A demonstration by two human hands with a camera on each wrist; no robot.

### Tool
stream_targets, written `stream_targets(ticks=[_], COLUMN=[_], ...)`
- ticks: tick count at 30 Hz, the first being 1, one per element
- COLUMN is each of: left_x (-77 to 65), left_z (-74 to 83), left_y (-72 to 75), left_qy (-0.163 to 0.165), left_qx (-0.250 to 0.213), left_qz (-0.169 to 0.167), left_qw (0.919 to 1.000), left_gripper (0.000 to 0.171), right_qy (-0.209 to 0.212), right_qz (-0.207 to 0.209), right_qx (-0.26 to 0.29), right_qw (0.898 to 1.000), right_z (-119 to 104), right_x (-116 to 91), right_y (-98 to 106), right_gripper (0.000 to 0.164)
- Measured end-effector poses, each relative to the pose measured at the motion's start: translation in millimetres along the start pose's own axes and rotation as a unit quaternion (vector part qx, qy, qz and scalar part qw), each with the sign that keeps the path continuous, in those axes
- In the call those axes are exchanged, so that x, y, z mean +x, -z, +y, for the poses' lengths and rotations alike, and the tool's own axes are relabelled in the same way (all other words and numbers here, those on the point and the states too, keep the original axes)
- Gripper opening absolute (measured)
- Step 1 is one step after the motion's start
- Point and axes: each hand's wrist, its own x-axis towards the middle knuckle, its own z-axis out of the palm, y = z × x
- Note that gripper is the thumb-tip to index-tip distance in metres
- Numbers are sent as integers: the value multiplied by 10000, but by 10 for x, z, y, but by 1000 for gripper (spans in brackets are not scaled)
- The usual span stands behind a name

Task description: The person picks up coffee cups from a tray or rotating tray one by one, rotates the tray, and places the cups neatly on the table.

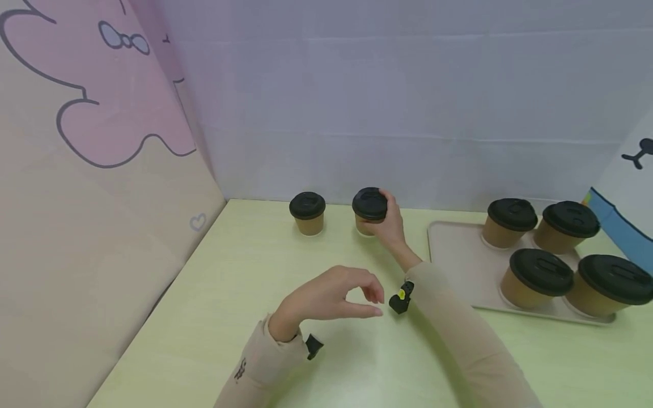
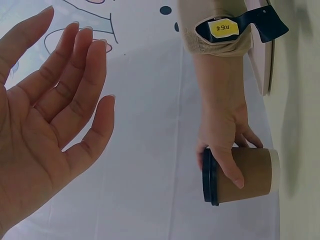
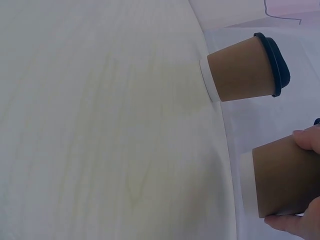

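Note:
My right hand (image 1: 390,224) grips a brown paper coffee cup with a black lid (image 1: 369,205) near the back wall, thumb and fingers on opposite sides of it. In the left wrist view the thumb lies along the cup's brown side (image 2: 250,175). A second lidded paper cup (image 1: 309,214) stands upright to the left of the held one; the right wrist view shows this cup (image 3: 242,70) beside the gripped one (image 3: 285,175). My left hand (image 1: 331,294) hovers over the table nearer to me, fingers loosely curved, holding nothing; its bare palm (image 2: 35,135) shows in the left wrist view.
On the right a pale tray (image 1: 454,255) bears several more lidded cups, among them a front one (image 1: 535,280). A white sheet wall (image 1: 408,113) closes off the table's (image 1: 214,317) back edge, and a printed panel (image 1: 127,170) borders it on the left.

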Motion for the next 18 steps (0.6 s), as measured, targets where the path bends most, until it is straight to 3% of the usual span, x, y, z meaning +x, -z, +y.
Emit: stream_targets(ticks=[18], left_x=[-13], left_z=[-15], left_y=[-20], left_qy=[-162], left_qx=[316], left_qz=[-138], left_qw=[9993], left_gripper=[13], right_qy=[-18], right_qz=[-119], right_qx=[-3], right_qw=[9999], right_z=[-27], right_x=[0], right_y=[-69], right_gripper=[89])
